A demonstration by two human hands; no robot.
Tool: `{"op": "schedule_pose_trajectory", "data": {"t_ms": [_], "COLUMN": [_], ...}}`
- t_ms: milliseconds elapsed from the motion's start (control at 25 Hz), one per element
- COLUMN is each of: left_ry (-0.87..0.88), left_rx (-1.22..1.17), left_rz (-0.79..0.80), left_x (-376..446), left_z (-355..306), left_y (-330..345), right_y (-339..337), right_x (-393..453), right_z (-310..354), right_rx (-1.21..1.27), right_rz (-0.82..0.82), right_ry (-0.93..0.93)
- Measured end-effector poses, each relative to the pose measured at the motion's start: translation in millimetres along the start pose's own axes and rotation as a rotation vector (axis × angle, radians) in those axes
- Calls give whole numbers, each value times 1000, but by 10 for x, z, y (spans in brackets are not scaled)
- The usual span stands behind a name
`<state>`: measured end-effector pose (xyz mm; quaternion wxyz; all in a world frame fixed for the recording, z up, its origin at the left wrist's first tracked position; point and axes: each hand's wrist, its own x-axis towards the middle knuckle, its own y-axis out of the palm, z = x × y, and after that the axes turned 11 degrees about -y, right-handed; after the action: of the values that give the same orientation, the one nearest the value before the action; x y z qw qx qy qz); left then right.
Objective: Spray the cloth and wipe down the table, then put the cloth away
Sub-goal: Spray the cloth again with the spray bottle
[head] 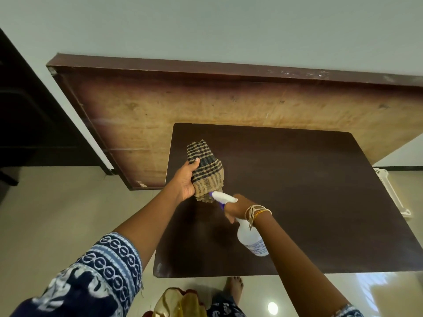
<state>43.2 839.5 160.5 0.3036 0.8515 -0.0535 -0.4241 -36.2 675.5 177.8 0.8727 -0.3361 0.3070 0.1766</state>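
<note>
My left hand (186, 179) grips a bunched tan-and-black checked cloth (206, 170) and holds it up over the left part of the dark brown table (309, 191). A white spray bottle (250, 239) with a blue trigger is in my right hand (235, 208), tilted, with its nozzle pointing at the lower end of the cloth and almost touching it. Both hands hover above the tabletop. The bottle's neck is hidden by my fingers.
A large wooden board (206, 106) leans against the wall behind the table. A white plastic basket (393, 193) peeks out at the table's right edge. A dark cabinet (34, 122) stands at the left. My bare foot (234, 287) is on the glossy floor by the near edge.
</note>
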Motion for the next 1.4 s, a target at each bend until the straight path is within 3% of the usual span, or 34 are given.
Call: {"op": "schedule_pose_trajectory", "data": {"t_ms": [80,240,440,640,840,1120,1400], "left_ry": [-4,-14,-27,-43,-67,-72,-56], "left_rx": [-3,-4,20,57,78,88,77], "left_rz": [14,23,35,50,83,85,67], "left_x": [-11,-7,3,-3,-5,-32,-47], "left_z": [-5,-9,0,4,15,-8,-26], "left_y": [-35,-97,-72,-68,-114,-112,-102], "right_y": [81,51,-52,-82,-259,-346,-415], "right_x": [-15,-53,-71,-2,-29,-27,-3], "right_z": [-71,-168,-67,7,40,46,1], "right_rx": [-86,133,318,402,682,592,532], "right_rz": [-43,-133,-136,-158,-108,-160,-115], "right_ry": [-10,-339,-353,-502,-463,-341,-358]}}
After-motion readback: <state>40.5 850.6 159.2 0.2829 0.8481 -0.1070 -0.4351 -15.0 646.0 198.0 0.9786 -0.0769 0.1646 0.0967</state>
